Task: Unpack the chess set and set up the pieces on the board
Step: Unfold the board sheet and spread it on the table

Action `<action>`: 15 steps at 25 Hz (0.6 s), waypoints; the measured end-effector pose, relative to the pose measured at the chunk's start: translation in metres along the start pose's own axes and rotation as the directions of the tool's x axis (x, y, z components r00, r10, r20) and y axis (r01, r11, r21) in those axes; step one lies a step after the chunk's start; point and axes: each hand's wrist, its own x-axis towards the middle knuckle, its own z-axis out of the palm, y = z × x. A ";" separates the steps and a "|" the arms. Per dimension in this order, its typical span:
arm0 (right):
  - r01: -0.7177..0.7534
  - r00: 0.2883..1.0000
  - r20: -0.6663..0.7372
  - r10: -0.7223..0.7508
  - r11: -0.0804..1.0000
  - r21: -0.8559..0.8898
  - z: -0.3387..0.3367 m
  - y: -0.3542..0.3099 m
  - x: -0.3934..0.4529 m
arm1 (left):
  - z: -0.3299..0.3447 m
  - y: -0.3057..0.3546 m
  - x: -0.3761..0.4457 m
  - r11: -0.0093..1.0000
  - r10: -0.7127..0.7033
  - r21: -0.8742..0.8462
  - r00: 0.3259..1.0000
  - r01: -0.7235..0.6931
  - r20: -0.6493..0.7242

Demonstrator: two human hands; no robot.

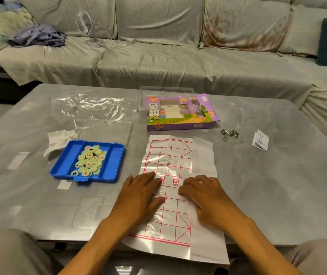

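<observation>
A thin white sheet printed with a red grid, the chess board (168,155), lies half folded on the grey table, its near end hanging over the front edge. My left hand (141,193) lies flat on its left part with fingers straight. My right hand (204,193) presses flat on the fold at the right. A blue tray (115,161) to the left holds a heap of pale round chess pieces (90,162) with red and black characters. The purple Xiangqi box (180,114) lies behind the board.
A clear lid (107,131) and crumpled plastic wrap (93,106) lie behind the tray, with a white tissue (58,139) beside it. Metal ring puzzles (229,134) and a folded leaflet (260,140) sit at the right. A covered sofa (158,56) with a small fan (85,24) stands beyond.
</observation>
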 end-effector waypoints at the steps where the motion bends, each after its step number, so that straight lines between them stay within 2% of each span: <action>1: 0.003 1.000 -0.001 -0.003 0.998 -0.060 -0.005 0.004 0.001 | 0.001 -0.002 0.001 1.000 0.017 0.022 1.000 -0.017 0.012; 5: 0.087 0.995 0.069 -0.073 0.971 -0.221 -0.024 0.020 0.006 | 0.004 -0.008 0.008 0.998 0.066 0.013 0.998 -0.067 0.014; 8: 0.186 0.980 0.139 -0.143 0.908 -0.374 -0.034 0.033 -0.002 | 0.002 -0.009 0.012 0.996 0.079 0.041 0.997 -0.078 -0.006; 12: 0.039 0.998 -0.039 -0.059 0.923 -0.383 -0.040 0.051 -0.036 | 0.002 -0.010 0.011 0.993 0.092 0.075 0.996 -0.091 -0.010; 15: -0.147 0.982 -0.167 0.093 0.923 -0.356 -0.040 0.059 -0.050 | 0.008 -0.008 0.007 0.994 0.058 0.098 0.997 -0.053 -0.044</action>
